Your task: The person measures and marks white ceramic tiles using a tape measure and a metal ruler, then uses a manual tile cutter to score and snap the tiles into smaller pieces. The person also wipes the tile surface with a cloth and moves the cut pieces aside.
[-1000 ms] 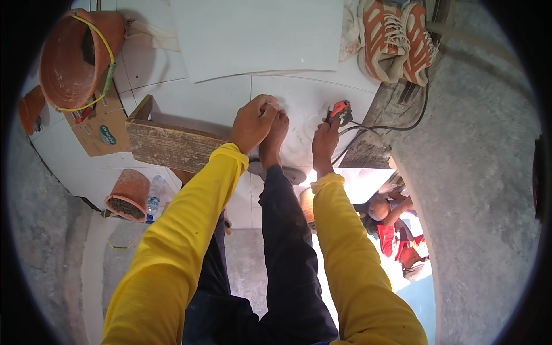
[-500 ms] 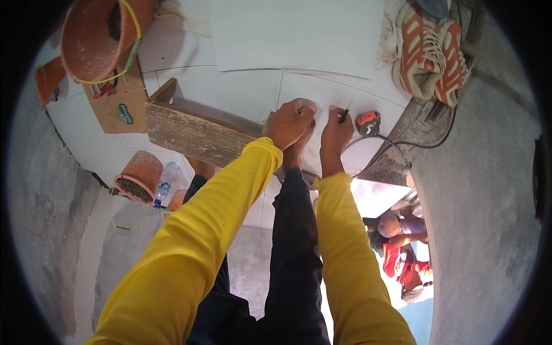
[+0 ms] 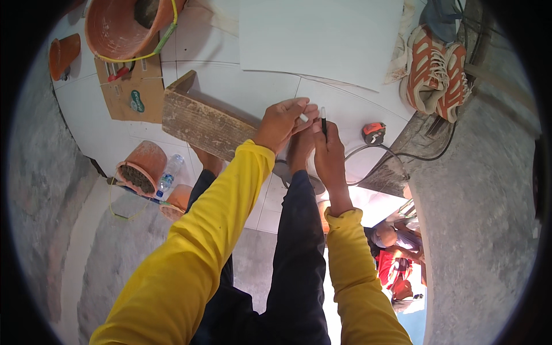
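Left hand [image 3: 282,125] pinches a white piece [image 3: 303,117], right hand [image 3: 330,158] grips a pen [image 3: 324,122]; a loose pinch could drop the piece.

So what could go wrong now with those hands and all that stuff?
The left hand holds a small white piece, which might slip and drop. The right hand holds a black pen-like thing close by, so they could bump. And the black cable looping near the tape measure might trip someone.

left grip [image 3: 282,125]: half-curled, pinching | right grip [image 3: 330,158]: pinching, just beside it | both forearms [image 3: 215,210]: stretched forward, converging
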Tool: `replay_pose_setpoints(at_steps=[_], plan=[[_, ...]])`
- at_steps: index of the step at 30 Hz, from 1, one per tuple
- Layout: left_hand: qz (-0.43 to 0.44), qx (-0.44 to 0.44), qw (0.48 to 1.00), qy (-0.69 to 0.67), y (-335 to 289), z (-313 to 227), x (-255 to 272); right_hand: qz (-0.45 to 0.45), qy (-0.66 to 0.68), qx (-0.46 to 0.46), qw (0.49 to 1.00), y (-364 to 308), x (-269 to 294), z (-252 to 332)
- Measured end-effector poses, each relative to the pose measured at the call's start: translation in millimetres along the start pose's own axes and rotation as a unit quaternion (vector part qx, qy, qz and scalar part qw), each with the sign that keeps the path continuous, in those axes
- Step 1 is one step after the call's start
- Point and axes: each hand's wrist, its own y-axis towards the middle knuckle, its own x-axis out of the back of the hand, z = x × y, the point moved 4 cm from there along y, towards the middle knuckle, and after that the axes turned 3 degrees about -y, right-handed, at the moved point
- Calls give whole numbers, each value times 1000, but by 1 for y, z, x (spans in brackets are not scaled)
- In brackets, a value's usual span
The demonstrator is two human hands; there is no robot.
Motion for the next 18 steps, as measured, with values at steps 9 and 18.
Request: replay_pose_setpoints(at_steps=[9,18], plan=[[83,-4,995,-48,-2,-24,2,21,-112,153,982,-7,0,10],[148,14,983,103,-7,-26,-4,151,-55,48,986,-3,10,10]])
